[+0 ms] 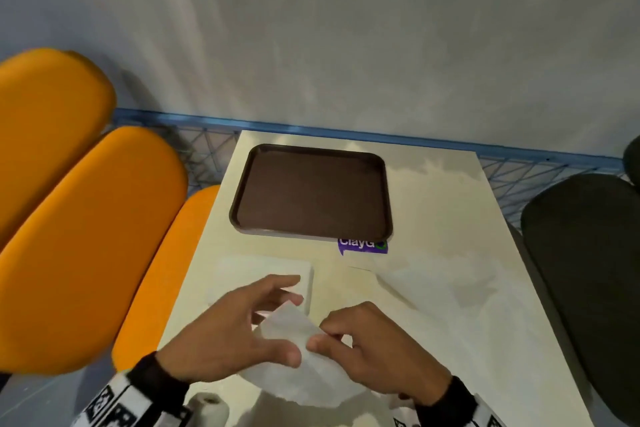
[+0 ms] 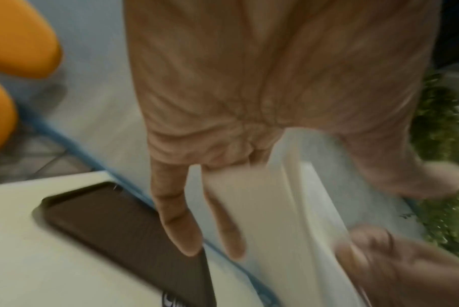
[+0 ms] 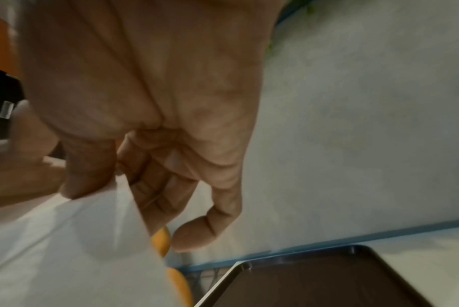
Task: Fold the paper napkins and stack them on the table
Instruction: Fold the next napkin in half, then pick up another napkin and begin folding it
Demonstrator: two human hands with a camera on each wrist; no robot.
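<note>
Head view looks steeply down from above onto the table [image 1: 433, 218]. Both wrist views sit close behind the fingers, sharing the brown tray [image 2: 123, 232] in their lower frames.

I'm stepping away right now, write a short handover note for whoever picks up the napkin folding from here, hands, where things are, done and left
Left hand: holds the left side of the thin white paper napkin, thumb on top.
Right hand: pinches the same napkin's right edge.
The napkin is lifted above the near edge of the cream table, curved, fold not yet finished.
White napkins lie flat on the table just beyond the left hand; whether they are folded, I cannot tell.
The brown plastic tray sits at the far side, nothing on it.
Left: finish this fold, lay it on the stack, then fold any napkins that remain.
</note>
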